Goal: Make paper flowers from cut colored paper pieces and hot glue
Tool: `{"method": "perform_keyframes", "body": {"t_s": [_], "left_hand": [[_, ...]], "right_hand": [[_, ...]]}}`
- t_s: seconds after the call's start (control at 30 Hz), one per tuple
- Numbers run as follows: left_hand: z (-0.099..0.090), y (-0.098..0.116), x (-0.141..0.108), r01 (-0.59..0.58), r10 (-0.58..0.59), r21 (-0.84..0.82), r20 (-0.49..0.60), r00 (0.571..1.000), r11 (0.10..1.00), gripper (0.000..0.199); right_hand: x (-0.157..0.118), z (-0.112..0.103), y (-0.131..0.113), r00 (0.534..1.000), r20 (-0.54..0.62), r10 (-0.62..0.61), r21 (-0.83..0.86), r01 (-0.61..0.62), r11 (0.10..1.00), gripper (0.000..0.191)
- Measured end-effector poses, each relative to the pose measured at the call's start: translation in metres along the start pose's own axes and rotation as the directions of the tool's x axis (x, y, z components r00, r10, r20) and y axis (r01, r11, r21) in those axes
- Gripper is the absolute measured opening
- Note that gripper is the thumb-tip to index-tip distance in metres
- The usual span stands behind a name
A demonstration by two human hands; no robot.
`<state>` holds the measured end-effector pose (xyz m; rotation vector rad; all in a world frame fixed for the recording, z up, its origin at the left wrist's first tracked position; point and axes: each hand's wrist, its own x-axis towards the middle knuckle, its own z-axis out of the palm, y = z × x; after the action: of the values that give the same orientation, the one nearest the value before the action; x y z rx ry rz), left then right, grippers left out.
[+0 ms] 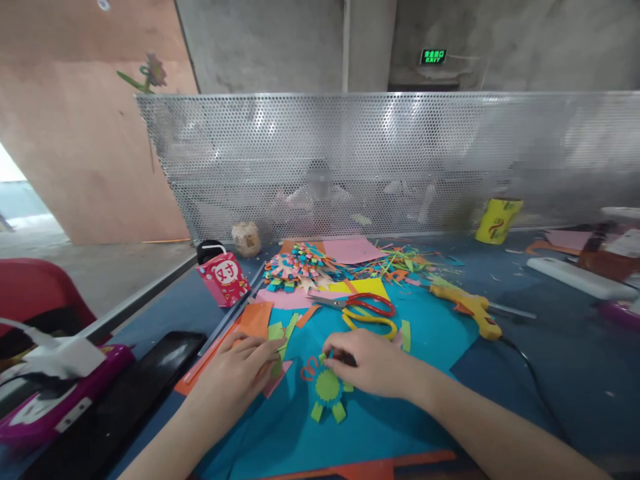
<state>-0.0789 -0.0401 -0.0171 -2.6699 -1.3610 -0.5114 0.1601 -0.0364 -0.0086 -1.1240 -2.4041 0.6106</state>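
A green paper disc (328,385) with a fringed edge and several green tabs around it lies on a blue paper sheet (390,427). My right hand (367,360) is at its upper edge, thumb and forefinger pinched over a small green tab. Orange paper loops (310,369) stand just left of the disc. My left hand (240,367) rests to the left, its fingers bent together over green paper strips (277,333) and a pink scrap (277,380); whether it grips any of them is hidden. Scissors (357,307) with red and yellow handles lie beyond my hands.
A yellow glue gun (467,308) lies at the right with its cord. Fringed paper flowers (300,267) and paper shreds (400,263) are piled behind the scissors. A pink drink box (225,279), a phone (145,380) and a purple power strip (75,400) are at the left. A perforated metal screen (320,147) stands behind.
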Motion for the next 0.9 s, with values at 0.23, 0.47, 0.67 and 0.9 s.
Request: {"method": "perform_keyframes", "body": {"t_s": [0.23,0.47,0.67,0.9], "left_hand": [[-0.009,0.006,0.006,0.055,-0.053,0.030,-0.056,0.997,0.998,0.025],[-0.008,0.006,0.018,0.091,-0.091,0.006,0.037,0.995,0.996,0.029],[-0.004,0.006,0.018,0.130,-0.129,-0.041,0.033,0.991,0.991,0.027],[-0.006,0.009,0.020,0.122,-0.120,-0.061,0.043,0.992,0.991,0.026]], "right_hand": [[-0.003,-0.040,0.011,0.970,-0.198,0.142,-0.185,-0.179,0.966,0.018],[-0.014,-0.081,0.070,0.829,-0.169,0.534,-0.290,-0.559,0.777,0.011],[-0.019,-0.080,0.073,0.786,-0.020,0.617,-0.304,-0.593,0.746,0.025],[-0.019,-0.079,0.072,0.792,0.059,0.608,-0.228,-0.582,0.781,0.025]]}}
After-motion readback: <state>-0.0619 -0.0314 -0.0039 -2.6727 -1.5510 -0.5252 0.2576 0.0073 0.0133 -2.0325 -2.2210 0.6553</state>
